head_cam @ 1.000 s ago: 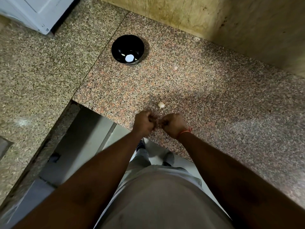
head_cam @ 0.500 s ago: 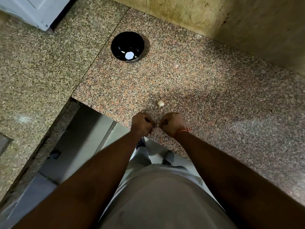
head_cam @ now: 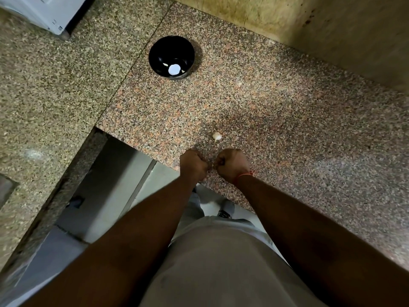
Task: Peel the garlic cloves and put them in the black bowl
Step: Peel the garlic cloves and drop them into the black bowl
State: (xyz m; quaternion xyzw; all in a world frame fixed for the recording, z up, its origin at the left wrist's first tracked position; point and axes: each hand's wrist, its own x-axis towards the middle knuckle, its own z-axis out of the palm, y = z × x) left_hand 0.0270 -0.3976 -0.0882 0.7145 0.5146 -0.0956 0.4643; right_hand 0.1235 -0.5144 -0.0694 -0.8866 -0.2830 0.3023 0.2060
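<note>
The black bowl (head_cam: 168, 47) stands on the granite counter, far from me, with a few pale pieces and a bright reflection at its bottom. A single unpeeled garlic clove (head_cam: 217, 136) lies on the counter just beyond my hands. My left hand (head_cam: 193, 163) and my right hand (head_cam: 232, 163) are at the counter's near edge, both with fingers curled tight and knuckles up. Their fingertips face each other across a narrow gap. The small garlic clove they pinch there is hidden by the fingers. A red thread circles my right wrist.
The reddish granite counter (head_cam: 287, 129) runs right and back to a stained wall (head_cam: 332, 29). A grey-speckled counter section (head_cam: 55, 96) adjoins on the left, with a white appliance (head_cam: 44, 12) at its far corner. The floor and my feet show below the edge.
My two hands, pressed together a second ago, have drawn slightly apart, leaving a small gap between the fingertips. The loose clove and the bowl have not moved.
</note>
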